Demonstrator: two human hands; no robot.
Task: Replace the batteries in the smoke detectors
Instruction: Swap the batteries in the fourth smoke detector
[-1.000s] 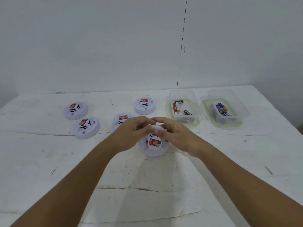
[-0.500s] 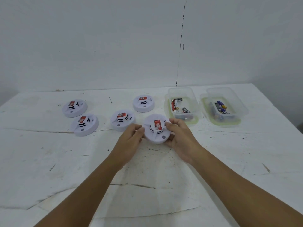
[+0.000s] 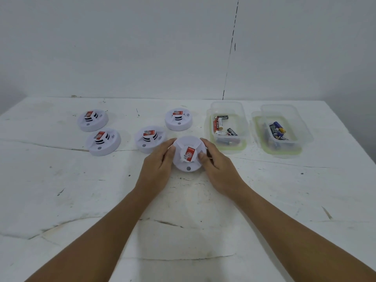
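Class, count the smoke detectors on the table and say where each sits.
5: two at left, two mid-table, one held between both hands.

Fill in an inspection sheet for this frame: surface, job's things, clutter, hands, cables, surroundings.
Surface: white table, cracked and scuffed.
Job's things: held detector, face up, at centre; four more detectors behind it to the left; left tub and right tub, each holding batteries.
Clutter: nothing seen.
Hands: left hand and right hand have a grip on opposite sides of the held detector.
Cables: nothing seen.
Surroundings: plain white wall with a dark vertical seam.
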